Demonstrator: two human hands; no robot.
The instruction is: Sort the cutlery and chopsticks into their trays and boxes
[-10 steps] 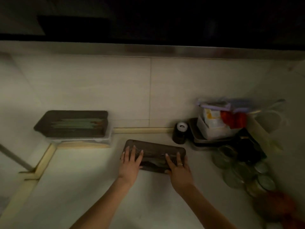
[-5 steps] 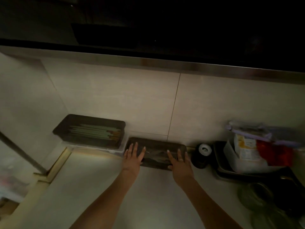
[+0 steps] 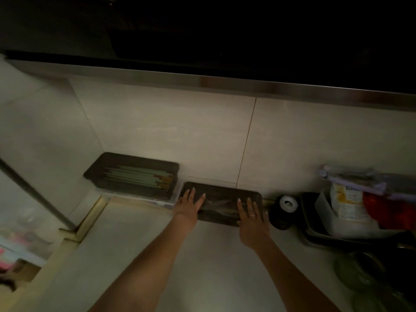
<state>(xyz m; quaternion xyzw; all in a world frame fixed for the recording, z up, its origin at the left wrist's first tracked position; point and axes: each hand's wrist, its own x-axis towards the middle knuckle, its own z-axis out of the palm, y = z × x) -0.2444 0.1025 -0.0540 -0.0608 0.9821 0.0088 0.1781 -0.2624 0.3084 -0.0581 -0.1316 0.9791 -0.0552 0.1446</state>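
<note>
On pale counter (image 3: pixel 202 266) — dark tray (image 3: pixel 221 190) against tiled wall (image 3: pixel 168 131).

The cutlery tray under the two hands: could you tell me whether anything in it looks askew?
Yes. In the cutlery tray, the pale utensils lie crossed at angles, unlike the chopsticks lying parallel in the box beside it. The dim light hides what each utensil is.

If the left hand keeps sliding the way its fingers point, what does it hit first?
Probably the tiled back wall. The left hand lies flat on the dark cutlery tray, fingers aimed away over its far rim, which appears to sit against the wall; depth is unclear in this dim light.
</note>
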